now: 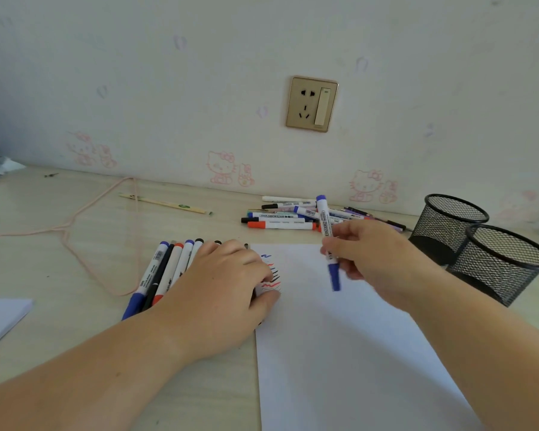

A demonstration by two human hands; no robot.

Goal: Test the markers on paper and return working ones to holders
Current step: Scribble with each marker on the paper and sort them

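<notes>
Right hand [374, 256] pinches a blue-capped white whiteboard marker [327, 241] above white paper [339, 353]; left hand [221, 293] lies flat, fingers relaxed, hiding a marker row [165, 272]. Two black mesh holders [498, 259] stand right.

desk [75, 213] | paper [339, 353] | markers [280, 217] (loose pile) | mesh holders [479, 244] | cable [75, 219]

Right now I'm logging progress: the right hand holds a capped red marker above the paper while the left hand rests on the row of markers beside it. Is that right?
Not quite. The head view shows the marker in the right hand is blue, cap and end both blue. The rest stands: it is capped, above the paper, and the left hand rests on the row of markers.
</notes>
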